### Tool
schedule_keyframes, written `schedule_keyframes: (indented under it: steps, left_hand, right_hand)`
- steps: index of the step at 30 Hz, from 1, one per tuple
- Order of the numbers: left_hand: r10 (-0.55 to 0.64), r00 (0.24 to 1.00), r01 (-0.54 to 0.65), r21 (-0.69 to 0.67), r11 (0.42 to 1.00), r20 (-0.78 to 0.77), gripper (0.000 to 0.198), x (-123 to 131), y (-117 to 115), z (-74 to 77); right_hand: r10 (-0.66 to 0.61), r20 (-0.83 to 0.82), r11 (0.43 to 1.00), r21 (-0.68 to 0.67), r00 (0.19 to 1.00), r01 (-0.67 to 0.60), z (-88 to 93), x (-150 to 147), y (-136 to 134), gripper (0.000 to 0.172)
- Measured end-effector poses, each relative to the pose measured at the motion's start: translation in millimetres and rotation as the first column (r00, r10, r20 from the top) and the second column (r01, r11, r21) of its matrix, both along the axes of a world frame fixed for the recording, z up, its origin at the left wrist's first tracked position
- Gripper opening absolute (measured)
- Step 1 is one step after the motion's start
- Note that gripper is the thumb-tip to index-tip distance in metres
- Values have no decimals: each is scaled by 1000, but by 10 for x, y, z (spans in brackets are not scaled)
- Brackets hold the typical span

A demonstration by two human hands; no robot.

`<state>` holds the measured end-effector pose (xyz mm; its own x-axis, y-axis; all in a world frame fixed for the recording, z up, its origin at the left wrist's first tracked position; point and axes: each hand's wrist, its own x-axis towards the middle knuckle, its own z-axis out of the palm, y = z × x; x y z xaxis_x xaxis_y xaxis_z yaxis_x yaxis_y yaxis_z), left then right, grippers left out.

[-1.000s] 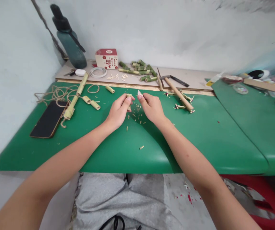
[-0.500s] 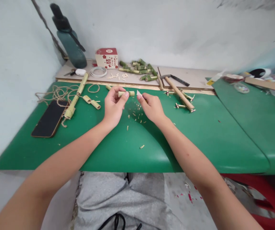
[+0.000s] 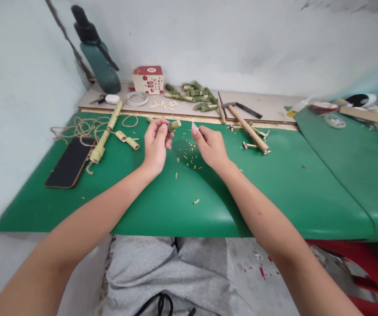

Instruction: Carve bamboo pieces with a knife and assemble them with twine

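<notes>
My left hand (image 3: pixel 156 142) is closed around a short piece of bamboo (image 3: pixel 175 125), whose pale end sticks out past the thumb toward the right. A little to the right, my right hand (image 3: pixel 209 142) grips a knife (image 3: pixel 194 126); only the pointed tip of its blade shows beyond the fingers, and the handle is hidden in the palm. Blade and bamboo are apart. Bamboo shavings (image 3: pixel 190 147) lie scattered on the green mat (image 3: pixel 162 206) between and below both hands.
At left lie a phone (image 3: pixel 70 163), twine (image 3: pixel 77 127) and a long bamboo piece (image 3: pixel 100 145). Behind stand a bottle (image 3: pixel 99 61) and a box (image 3: pixel 148 81), beside several green bamboo pieces (image 3: pixel 197 93). A hammer (image 3: pixel 248 128) rests at right over small bamboo assemblies (image 3: pixel 249 145).
My left hand has turned the bamboo piece, so its green side and angled end now show. The knife in my right hand has shifted slightly right, away from it.
</notes>
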<state>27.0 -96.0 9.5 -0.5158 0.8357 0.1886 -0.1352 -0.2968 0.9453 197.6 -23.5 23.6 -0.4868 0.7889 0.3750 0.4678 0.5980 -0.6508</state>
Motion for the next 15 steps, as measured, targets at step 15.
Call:
schedule_keyframes:
  steps: [15]
  left_hand:
    - [23,991,-14,65,998,-131,39,20,7,-37]
  right_hand:
    - [56,-21,998,3,998,-56,-2,-23,-46,67]
